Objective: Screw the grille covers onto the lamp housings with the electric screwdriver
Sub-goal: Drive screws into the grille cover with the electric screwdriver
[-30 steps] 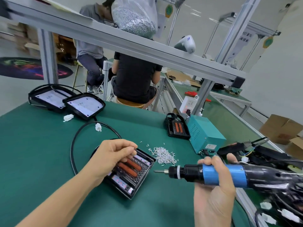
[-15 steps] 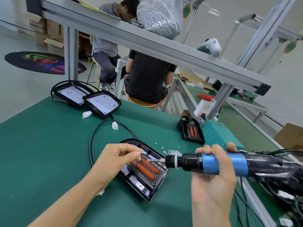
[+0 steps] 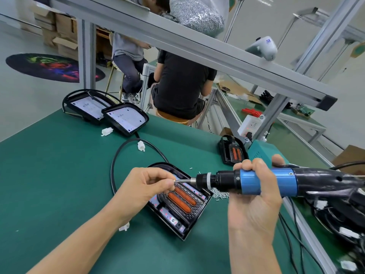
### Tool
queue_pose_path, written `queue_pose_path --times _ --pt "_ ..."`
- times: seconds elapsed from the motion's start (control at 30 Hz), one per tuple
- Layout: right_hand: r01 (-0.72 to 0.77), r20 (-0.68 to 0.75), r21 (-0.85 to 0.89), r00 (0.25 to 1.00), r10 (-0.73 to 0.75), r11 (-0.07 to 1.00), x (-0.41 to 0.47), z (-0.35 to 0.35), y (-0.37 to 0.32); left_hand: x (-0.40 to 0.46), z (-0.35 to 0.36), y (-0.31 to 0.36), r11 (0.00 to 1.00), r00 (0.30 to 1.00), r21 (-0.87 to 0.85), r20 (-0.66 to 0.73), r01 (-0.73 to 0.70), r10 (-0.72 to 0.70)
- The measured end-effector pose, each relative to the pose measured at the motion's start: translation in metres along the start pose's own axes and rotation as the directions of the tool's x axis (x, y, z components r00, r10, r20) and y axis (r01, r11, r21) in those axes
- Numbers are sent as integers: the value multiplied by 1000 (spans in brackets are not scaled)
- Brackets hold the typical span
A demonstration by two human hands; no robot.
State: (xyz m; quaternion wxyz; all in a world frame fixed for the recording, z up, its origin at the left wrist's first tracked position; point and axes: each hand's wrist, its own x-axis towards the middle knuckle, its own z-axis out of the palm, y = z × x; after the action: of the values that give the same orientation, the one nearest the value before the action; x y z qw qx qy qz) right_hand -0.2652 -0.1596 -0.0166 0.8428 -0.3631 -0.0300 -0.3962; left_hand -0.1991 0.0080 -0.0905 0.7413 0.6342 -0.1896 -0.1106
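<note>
A black lamp housing (image 3: 178, 202) lies on the green table, with a black grille cover and two orange lenses (image 3: 181, 198) in it. Above its upper part my left hand (image 3: 147, 187) pinches a small screw against the tip of the screwdriver bit. My right hand (image 3: 254, 194) grips the blue and black electric screwdriver (image 3: 256, 179), held level and pointing left. A heap of loose screws (image 3: 220, 193) lies just right of the housing, partly hidden by the tool.
Two open housings with white boards (image 3: 118, 115) lie at the back left. Another housing with orange lenses (image 3: 233, 153) leans by a teal power box (image 3: 260, 150). A black cable (image 3: 118, 155) loops left of the work. More lamps and wires (image 3: 339, 220) crowd the right edge. People sit beyond the table.
The screwdriver has moved left until its bit meets my left fingers. My left hand has lifted a little off the housing with the screw. The view has shifted closer and to the left.
</note>
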Motion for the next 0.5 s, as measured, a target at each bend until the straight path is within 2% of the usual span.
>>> queue_pose_path --times 0.2,0.5 --pt "-7 15 -17 1000 7 1000 1 0 3 0 2 2 999 1000 -27 -12 -20 20" --pt "-15 25 5 1000 14 1000 4 3 8 4 -6 -1 999 999 40 -9 -37 37"
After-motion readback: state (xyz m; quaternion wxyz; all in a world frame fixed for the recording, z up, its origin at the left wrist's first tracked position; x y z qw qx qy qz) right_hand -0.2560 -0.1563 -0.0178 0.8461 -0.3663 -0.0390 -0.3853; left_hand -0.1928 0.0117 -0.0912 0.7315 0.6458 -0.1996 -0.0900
